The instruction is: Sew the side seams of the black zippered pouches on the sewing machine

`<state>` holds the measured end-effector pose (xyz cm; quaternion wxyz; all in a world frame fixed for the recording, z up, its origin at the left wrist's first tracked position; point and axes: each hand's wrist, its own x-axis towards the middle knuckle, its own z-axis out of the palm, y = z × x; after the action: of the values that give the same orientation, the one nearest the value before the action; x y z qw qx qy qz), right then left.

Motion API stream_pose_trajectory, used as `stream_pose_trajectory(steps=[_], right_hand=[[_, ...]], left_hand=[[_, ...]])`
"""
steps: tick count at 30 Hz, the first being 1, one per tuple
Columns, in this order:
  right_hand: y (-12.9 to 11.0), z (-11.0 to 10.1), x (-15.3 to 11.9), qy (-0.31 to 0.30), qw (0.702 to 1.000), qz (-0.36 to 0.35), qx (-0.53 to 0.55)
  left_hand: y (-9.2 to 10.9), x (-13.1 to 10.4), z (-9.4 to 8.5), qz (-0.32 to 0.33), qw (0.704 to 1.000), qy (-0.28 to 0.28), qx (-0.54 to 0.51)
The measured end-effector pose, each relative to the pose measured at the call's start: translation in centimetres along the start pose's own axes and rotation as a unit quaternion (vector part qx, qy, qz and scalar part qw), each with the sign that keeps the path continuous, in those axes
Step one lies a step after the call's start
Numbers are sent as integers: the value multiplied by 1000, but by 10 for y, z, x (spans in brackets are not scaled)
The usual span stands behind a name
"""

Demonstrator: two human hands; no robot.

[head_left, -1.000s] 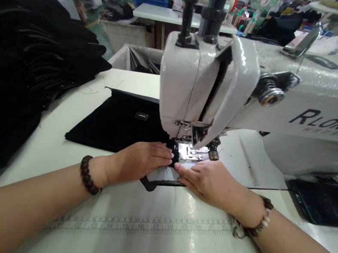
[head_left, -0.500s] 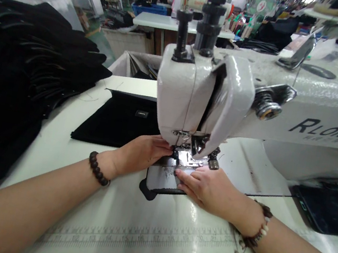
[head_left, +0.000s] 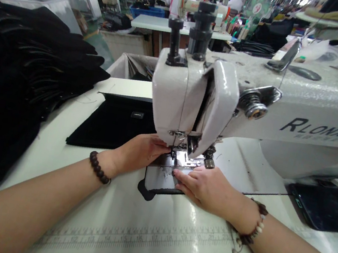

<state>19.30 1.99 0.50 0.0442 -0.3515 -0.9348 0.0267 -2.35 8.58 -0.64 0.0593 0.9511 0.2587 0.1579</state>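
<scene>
Black fabric [head_left: 106, 126] laid beside sewing machine [head_left: 190, 99], seemingly being sewn; left hand [head_left: 138, 152] set at fabric edge, grip not discernible; right hand [head_left: 210, 190] extended on metal plate [head_left: 158, 179], nothing held; edge alignment likely needed next

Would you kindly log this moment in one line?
left hand: at black fabric; right hand: on metal plate; sewing machine: partly hiding fabric

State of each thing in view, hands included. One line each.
Black fabric piece: flat, partly hidden
Left hand: at fabric's edge, grip unclear
Right hand: fingers extended, on metal plate
Sewing machine: upright, running or stopped unclear
Phone-like device: flat, screen dark
Black fabric pile: layered, heaped
</scene>
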Motion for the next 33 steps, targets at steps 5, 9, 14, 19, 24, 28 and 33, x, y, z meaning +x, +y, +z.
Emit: stream_pose_trajectory(steps=[5, 9, 14, 19, 24, 28, 33], right_hand=[[-1, -2, 2, -10, 1000, 6, -1], [-1, 1, 2, -9, 1000, 5, -7], [0, 3, -2, 1, 1000, 4, -14], [-3, 1, -8, 16, 999, -19, -35], [-10, 2, -13, 36, 996, -43, -64], [-13, 5, -14, 57, 995, -55, -67], [-13, 5, -14, 63, 994, -66, -60]], left_hand=[[0, 2, -2, 4, 1000, 2, -19], [-7, 4, -7, 1, 999, 9, -39], [-14, -2, -20, -12, 998, -46, -33], [10, -17, -32, -33, 992, -124, -18], [40, -28, -20, -119, 988, -93, -26], [56, -33, -4, -184, 980, 20, -73], [79, -32, 6, -216, 968, 86, -92]])
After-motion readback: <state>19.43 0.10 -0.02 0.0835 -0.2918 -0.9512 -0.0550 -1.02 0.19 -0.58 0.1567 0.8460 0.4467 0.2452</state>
